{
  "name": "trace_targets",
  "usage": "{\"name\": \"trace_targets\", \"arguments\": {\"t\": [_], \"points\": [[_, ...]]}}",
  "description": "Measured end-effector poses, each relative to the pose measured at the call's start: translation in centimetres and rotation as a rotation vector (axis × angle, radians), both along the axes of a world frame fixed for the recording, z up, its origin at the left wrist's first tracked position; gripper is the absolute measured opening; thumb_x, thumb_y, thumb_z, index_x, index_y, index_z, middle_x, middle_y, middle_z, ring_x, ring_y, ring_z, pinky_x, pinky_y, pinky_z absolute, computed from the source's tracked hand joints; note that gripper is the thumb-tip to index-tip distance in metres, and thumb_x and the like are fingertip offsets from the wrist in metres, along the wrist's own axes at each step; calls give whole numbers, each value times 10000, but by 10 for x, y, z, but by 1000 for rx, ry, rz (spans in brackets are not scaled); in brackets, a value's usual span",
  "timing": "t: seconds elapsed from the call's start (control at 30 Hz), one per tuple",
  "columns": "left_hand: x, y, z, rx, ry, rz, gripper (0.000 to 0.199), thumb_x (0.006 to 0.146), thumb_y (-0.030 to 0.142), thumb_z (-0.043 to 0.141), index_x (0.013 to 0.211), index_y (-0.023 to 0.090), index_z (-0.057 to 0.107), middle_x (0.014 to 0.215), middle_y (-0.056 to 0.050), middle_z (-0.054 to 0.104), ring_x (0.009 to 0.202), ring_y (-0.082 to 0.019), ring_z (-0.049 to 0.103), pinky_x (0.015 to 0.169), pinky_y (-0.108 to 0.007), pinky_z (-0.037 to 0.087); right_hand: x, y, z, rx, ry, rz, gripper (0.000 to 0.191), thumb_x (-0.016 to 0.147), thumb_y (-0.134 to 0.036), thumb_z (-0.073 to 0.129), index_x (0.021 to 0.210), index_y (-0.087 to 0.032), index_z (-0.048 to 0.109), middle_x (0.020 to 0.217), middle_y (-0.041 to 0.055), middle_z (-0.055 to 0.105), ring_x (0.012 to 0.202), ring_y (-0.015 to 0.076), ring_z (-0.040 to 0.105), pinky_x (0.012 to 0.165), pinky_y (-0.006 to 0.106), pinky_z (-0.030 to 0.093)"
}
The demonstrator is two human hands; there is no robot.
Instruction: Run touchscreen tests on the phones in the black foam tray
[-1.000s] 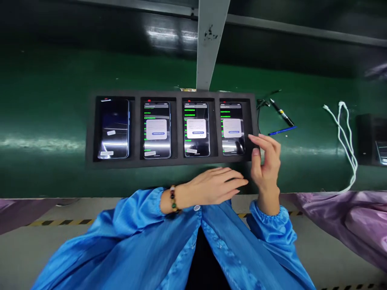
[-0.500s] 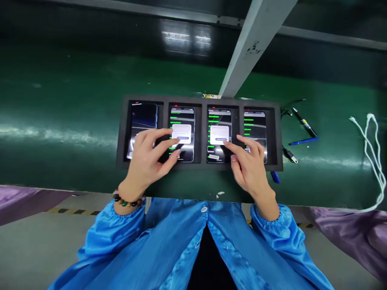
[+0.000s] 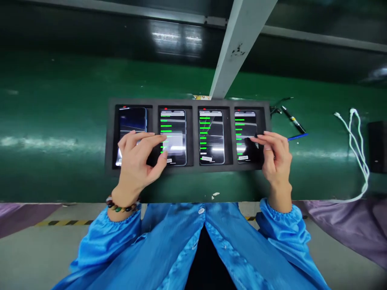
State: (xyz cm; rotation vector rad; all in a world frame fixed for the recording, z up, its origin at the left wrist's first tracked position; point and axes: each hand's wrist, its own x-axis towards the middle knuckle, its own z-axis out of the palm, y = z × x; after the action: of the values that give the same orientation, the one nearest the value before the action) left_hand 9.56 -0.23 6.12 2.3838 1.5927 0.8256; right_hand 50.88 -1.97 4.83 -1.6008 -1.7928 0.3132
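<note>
A black tray (image 3: 195, 167) has several compartments in a row, each with a phone lying in it. My left hand (image 3: 137, 161) is open over the leftmost phone (image 3: 133, 119), its fingertips at the left edge of the second phone (image 3: 178, 151), where a pale box shows faintly. The third phone (image 3: 216, 137) shows green lines on a dark screen. Over the right side of the rightmost phone (image 3: 244, 129) is my right hand (image 3: 275, 155), open and holding nothing, with a fingertip at the screen. Whether the fingertips touch the glass is hard to tell.
Right of the tray lie a black pen (image 3: 293, 119), a blue pen (image 3: 298, 137) and a looped white cable (image 3: 359, 157). A grey metal post (image 3: 234, 52) rises behind the tray. Purple cloth (image 3: 347, 225) shows at the lower right, beyond the green table's (image 3: 66, 173) front edge.
My right hand has moved right, from the third phone to the rightmost one. White pop-up boxes have gone from the third phone and faded on the second. The whole view has shifted slightly.
</note>
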Motion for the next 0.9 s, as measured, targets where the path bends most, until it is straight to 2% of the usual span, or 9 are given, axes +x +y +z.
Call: {"name": "trace_targets", "arguments": {"t": [0.1,0.3,0.43,0.57,0.67,0.73,0.83,0.9], "points": [[3,1,-1,-42,55,28,359,1040,373,629,1357,244,737,1199,-80,792,1325,-343,677,1256,-672,368,-2,4,-1,-48,-25,5,386,1154,-301,443,1349,-329,775,1341,54,795,1432,309,631,1237,622,481],[7,4,-3,-101,79,53,471,1023,365,603,1478,268,677,1272,-119,770,1407,-376,619,1311,-656,270,-2,4,-2,-57,-15,3,401,1149,-308,452,1434,-319,734,1402,60,783,1469,318,601,1265,637,454],[6,3,-2,-82,49,55,479,1020,375,606,1475,248,691,1279,-117,768,1382,-370,636,1310,-637,286,5,-3,-5,18,7,37,360,1122,-295,497,1309,-312,804,1300,75,805,1389,326,669,1170,608,536],[4,0,-2,18,-43,68,383,1018,343,610,1355,228,751,1238,-91,803,1275,-337,711,1289,-620,335,6,-5,-3,51,-66,79,324,1090,-265,542,1200,-309,843,1311,80,788,1312,332,710,1135,609,530],[2,-3,-3,69,-68,72,294,1017,332,601,1213,224,791,1140,-75,827,1171,-315,755,1253,-613,387,-11,-4,5,72,-81,137,335,1063,-211,554,1231,-301,830,1355,91,768,1314,330,705,1137,603,518],[1,-4,-4,101,-91,78,274,1013,332,597,1157,242,811,1100,-71,825,1124,-307,763,1232,-604,408,-29,-3,9,65,-81,244,367,1040,-170,549,1255,-298,817,1367,92,764,1319,321,707,1134,590,525],[-2,-7,-3,125,-119,70,271,1001,306,603,1145,274,830,1093,-70,814,1079,-294,761,1205,-590,430,-55,-1,13,22,-96,406,410,1003,-126,535,1255,-305,803,1269,69,807,1323,305,719,1148,579,526],[-7,-9,-1,108,-115,50,278,996,264,601,1153,278,830,1093,-64,812,1062,-280,761,1188,-582,450,-64,1,13,-4,-104,427,419,989,-128,528,1246,-319,799,1193,51,827,1326,303,723,1156,586,518]]}}
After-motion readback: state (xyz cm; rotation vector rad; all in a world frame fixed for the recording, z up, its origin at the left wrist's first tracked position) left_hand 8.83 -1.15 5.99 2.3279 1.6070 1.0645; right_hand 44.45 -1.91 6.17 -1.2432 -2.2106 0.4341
